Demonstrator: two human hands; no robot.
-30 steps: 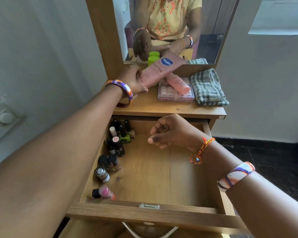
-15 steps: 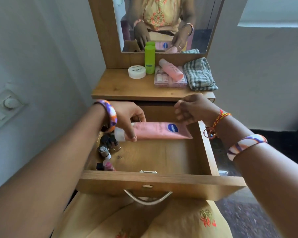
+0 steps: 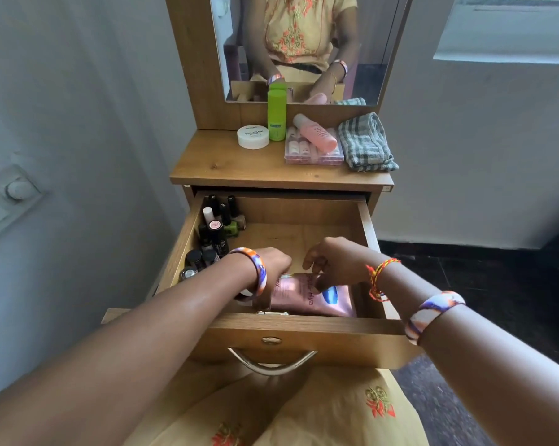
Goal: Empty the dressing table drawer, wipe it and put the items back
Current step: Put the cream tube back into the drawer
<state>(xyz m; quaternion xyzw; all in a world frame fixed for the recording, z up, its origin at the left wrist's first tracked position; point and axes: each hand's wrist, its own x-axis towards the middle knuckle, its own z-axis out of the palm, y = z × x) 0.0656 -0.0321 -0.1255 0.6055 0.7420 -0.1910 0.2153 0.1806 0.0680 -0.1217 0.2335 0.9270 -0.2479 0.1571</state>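
- The drawer (image 3: 303,339) stands pulled out.
- A pink tube (image 3: 307,297) lies at its front.
- The left hand (image 3: 271,263) curls its fingers round the tube's left end; the right hand (image 3: 332,262) touches the top with bent fingers.
- Nail polish bottles (image 3: 215,233) line the left wall.
- On the surface (image 3: 213,162): jar (image 3: 253,136), green bottle (image 3: 276,114), pink bottle (image 3: 316,133) on a box (image 3: 313,152), cloth (image 3: 365,143).

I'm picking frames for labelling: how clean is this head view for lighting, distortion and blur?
Head view: soft daylight, no harsh glare; the mirror reflects the person clearly. Wide-angle distortion bows the wall edges and stretches both forearms. The pink tube sits in shade at the drawer front, its print only partly readable. Both hands look slightly soft.
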